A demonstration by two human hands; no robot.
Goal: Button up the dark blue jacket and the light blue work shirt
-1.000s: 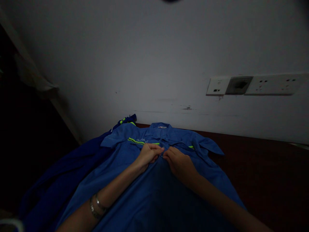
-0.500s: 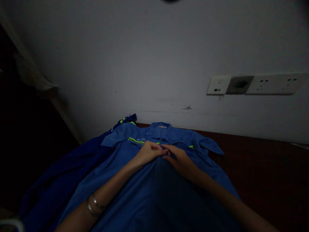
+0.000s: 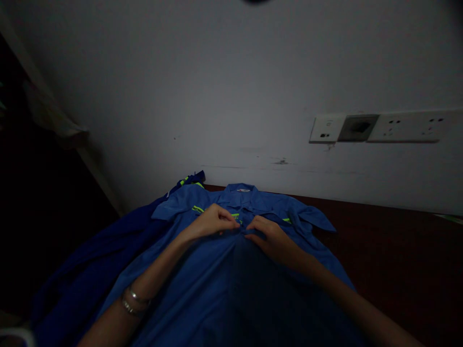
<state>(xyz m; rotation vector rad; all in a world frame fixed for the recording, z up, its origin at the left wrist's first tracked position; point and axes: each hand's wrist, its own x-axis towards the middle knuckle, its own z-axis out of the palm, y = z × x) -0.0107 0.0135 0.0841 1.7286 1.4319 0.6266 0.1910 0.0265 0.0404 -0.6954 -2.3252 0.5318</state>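
Note:
A blue short-sleeved work shirt (image 3: 188, 274) with yellow-green stripes lies front up, its collar toward the wall. At the middle of its chest, my left hand (image 3: 216, 220) pinches the front edge between thumb and fingers. Just to the right, my right hand (image 3: 269, 236) grips the cloth at the same front opening, fingers bent toward the thumb. A small gap separates the fingertips of both hands. Any button between them is too small and dark to make out. Two bracelets (image 3: 136, 301) circle my left wrist.
A darker blue garment (image 3: 108, 255) with yellow-green trim lies to the left, partly under the shirt. The dark reddish-brown tabletop (image 3: 390, 250) meets a pale wall (image 3: 217, 86). Wall sockets (image 3: 401, 127) sit at the right. A whitish cloth (image 3: 54, 111) hangs at the far left.
My left hand has moved slightly left, so the fingertips that were touching are now apart. My right hand stays nearly in place at the shirt front.

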